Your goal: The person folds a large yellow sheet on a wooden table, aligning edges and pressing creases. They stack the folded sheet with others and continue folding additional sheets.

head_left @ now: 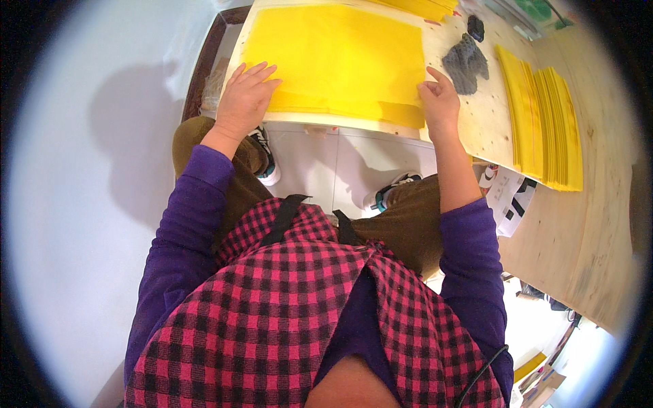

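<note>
While left hand (pixel 245 98) splays, right hand (pixel 441 107) curls, flanking yellow sheet (pixel 337 61).

The left hand (pixel 246 96) lies palm-down and loosely spread, while the right hand (pixel 442 102) is partly curled.

— Head view: station?
— Left fisheye of a head-worn pair, above and behind the fingers (pixel 257 75).
— Facing, range?
— Steeply down; near, plaid-clad torso (pixel 258 306) filling the foreground behind them.
</note>
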The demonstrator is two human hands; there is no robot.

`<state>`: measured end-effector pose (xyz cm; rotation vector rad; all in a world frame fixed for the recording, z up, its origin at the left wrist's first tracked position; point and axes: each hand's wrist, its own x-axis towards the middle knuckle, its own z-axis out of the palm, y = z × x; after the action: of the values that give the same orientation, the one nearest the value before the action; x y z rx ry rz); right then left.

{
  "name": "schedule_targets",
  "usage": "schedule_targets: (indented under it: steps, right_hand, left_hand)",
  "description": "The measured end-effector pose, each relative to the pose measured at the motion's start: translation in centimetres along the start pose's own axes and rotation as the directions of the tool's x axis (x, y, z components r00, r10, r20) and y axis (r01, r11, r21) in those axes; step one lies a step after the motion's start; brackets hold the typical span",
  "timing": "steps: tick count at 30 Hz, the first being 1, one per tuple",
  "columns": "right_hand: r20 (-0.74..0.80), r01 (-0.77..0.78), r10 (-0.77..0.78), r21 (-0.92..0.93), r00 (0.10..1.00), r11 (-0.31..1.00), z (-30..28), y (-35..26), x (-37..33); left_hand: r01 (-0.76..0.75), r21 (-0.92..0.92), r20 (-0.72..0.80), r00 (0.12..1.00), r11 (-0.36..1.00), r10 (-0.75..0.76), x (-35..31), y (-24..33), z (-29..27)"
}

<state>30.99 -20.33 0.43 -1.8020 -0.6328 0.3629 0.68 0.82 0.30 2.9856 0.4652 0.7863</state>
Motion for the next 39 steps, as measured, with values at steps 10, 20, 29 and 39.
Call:
schedule_targets:
  steps: [10,20,29,39]
  right_hand:
    - [0.011,0.096,-0.097,-0.314,0.995,0.944,0.0,1.3,1.0]
    - [0.062,0.101,-0.083,-0.427,0.995,0.899,-0.2,1.3,0.7]
    - [0.079,0.137,-0.114,-0.433,0.990,0.891,-0.2,1.7,0.8]
    - [0.053,0.144,-0.134,-0.388,0.990,0.910,-0.9,1.2,1.2]
  left_hand:
    - [0.069,-0.001,0.113,0.991,0.998,-0.068,-1.1,-0.2,1.0]
    - [0.040,0.024,0.094,0.995,0.999,-0.042,-0.9,0.8,-0.1]
    - [-0.175,-0.258,0.159,0.962,0.950,0.221,1.8,5.0,2.4]
    - [-0.125,-0.279,0.143,0.975,0.952,0.170,3.2,4.7,3.1]
